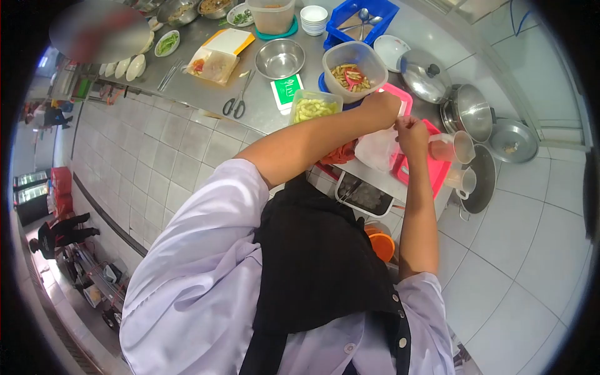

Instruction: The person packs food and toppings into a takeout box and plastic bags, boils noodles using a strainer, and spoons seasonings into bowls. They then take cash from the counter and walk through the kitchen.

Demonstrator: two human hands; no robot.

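Note:
My left hand [382, 111] and my right hand [412, 135] meet above the pink trays at the counter's end. Between and below them hangs a clear plastic bag [376, 150] with whitish contents I cannot make out. The fingers of both hands are closed at the bag's gathered top. Under my right hand lies a pink tray [431, 165], with two clear measuring jugs [459, 147] beside it. A tub of cut vegetables with a pink scoop [353, 78] stands just beyond my left hand. An orange-red cloth [339, 153] lies by the bag.
A container of pale green pieces [315, 107], scissors [236, 106] and a steel bowl [280, 59] stand on the steel counter. Behind are a blue bin with spoons [360, 22], a lidded pot [426, 75] and pans. Below, an orange bucket [380, 244] stands near my apron. Another person [59, 236] is far left.

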